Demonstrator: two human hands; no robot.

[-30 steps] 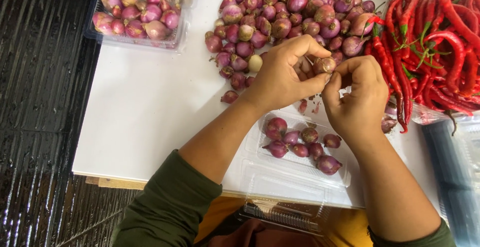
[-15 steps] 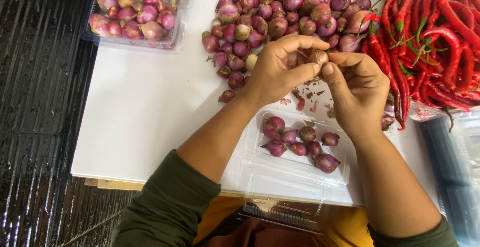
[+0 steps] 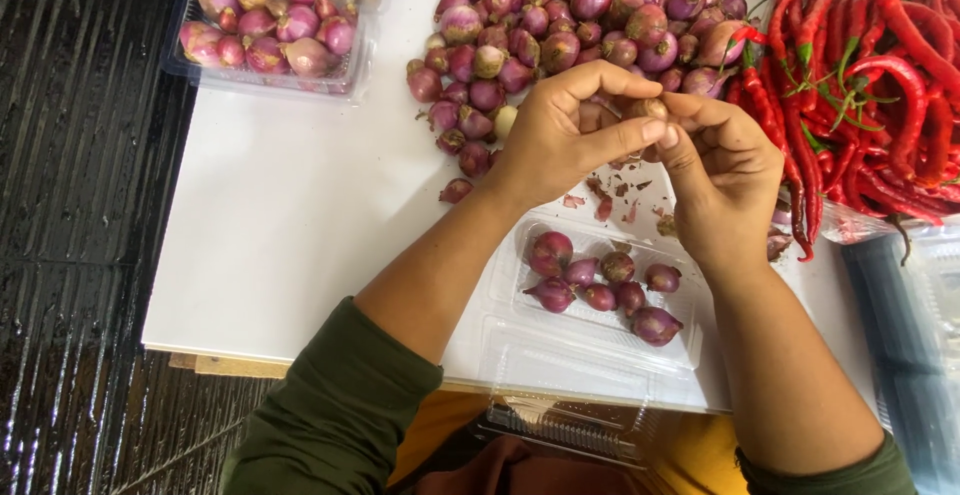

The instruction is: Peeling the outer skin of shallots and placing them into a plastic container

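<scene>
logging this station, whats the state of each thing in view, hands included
left hand: pinching one shallot, fingers curled
right hand: pinching the same shallot
shallot: held between both hands, above the table
open clear tray: lid flat open, partly filled with a few shallots
shallot pile: loose on the white table
second clear tray: full of shallots
red chillies: heaped at right
skin flakes: scattered on table

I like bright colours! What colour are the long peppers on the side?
The long peppers are bright red with green stems, seen clearly in the head view.
</scene>
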